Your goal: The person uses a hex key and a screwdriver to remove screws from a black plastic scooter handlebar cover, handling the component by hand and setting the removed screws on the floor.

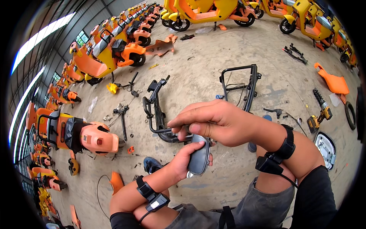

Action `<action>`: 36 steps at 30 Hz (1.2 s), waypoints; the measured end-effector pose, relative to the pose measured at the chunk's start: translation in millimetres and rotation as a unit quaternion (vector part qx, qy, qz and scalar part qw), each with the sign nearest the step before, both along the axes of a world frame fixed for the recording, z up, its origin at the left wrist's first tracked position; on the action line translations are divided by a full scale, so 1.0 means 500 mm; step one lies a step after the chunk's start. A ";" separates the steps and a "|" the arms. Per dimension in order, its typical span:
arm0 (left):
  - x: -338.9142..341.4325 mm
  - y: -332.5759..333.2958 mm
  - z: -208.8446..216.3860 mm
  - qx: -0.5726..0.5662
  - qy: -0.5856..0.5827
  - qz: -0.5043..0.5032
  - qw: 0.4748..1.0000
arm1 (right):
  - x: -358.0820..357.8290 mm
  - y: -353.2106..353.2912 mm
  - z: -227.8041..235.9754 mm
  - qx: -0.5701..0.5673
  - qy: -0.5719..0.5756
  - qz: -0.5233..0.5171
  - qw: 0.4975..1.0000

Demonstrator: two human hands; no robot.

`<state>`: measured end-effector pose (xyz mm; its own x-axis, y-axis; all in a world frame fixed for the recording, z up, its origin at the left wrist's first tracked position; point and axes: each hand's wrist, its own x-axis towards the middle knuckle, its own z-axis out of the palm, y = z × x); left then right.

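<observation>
My left hand [179,162] grips a dark grey, oval, flat part [199,157] with a paler rim, its thumb lying across the face. The part's exact kind does not show. Just above it is my right hand [225,122], with the thumb pressed toward the bent fingers. Something small and dark seems to sit between those fingertips, too hidden to name. Beyond my hands a black metal frame [158,110] lies on the concrete floor, its lower end partly covered by my fingers. To its right stands another black frame [254,82].
An orange scooter rear [98,138] stands at left, with rows of scooters [95,61] behind. On the right lie a yellow-black cordless drill [319,114], an orange panel [332,80], a black ring [350,115] and a white-lined shell [326,150]. Handlebar parts [122,114] are scattered ahead.
</observation>
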<state>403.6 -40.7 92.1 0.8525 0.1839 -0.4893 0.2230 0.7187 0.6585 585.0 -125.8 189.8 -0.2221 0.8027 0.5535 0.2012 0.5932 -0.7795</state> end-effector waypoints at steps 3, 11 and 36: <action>-0.003 0.017 -0.024 -0.003 -0.025 0.048 0.999 | 0.000 0.009 -0.012 0.105 -0.050 -0.043 0.992; -0.008 0.021 -0.006 -0.015 -0.002 0.089 0.996 | -0.001 -0.011 -0.002 0.091 -0.096 -0.159 0.978; -0.014 0.024 0.000 0.023 -0.020 0.095 0.995 | -0.021 -0.005 -0.005 0.126 -0.045 -0.119 0.984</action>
<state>396.4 -28.5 92.1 0.8189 0.3642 -0.4436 0.0600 0.7144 0.6972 574.5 -128.4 187.2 -0.1025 0.6779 0.7279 0.4193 0.6930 -0.5864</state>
